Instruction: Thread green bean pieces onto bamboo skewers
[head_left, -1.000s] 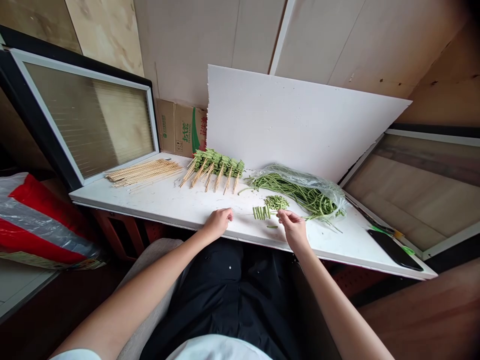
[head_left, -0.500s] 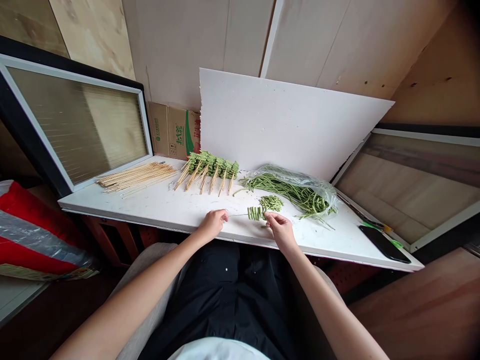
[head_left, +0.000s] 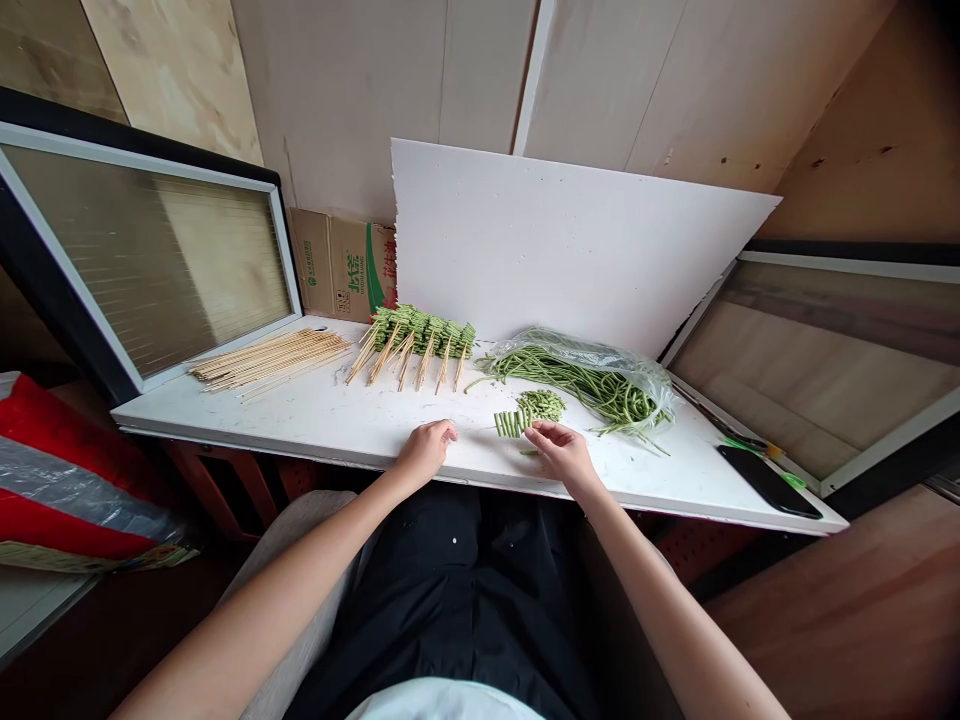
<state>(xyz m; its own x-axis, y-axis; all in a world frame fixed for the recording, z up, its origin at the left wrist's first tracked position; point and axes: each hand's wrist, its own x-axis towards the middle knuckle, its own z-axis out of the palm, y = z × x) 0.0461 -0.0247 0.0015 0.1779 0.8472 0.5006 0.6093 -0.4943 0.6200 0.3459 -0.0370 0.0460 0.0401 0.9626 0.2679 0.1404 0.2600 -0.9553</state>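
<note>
Cut long bean pieces (head_left: 511, 425) sit side by side in a row, like rungs, above the front of the white table (head_left: 330, 425). My right hand (head_left: 562, 452) pinches the right end of this row between thumb and fingers. A short thin tip shows at the row's left end. To the left, my left hand (head_left: 426, 450) is closed, thumb against curled fingers; whether it holds a thin stick cannot be made out. Behind the row lies a small pile of cut bean pieces (head_left: 541, 405). One loose piece (head_left: 529, 452) lies by my right hand.
Bamboo skewers (head_left: 274, 357) lie at the left. Finished bean skewers (head_left: 424, 332) are stacked at the back. Whole long beans (head_left: 570, 378) spill from a clear plastic bag (head_left: 637, 375). A black phone (head_left: 769, 482) lies at the right edge. A white board (head_left: 570, 240) and carton (head_left: 341, 262) stand behind.
The thin stick that ran from my left hand to the bean row no longer shows between them. My right hand has turned slightly, its fingers lying flatter. The view has shifted a little.
</note>
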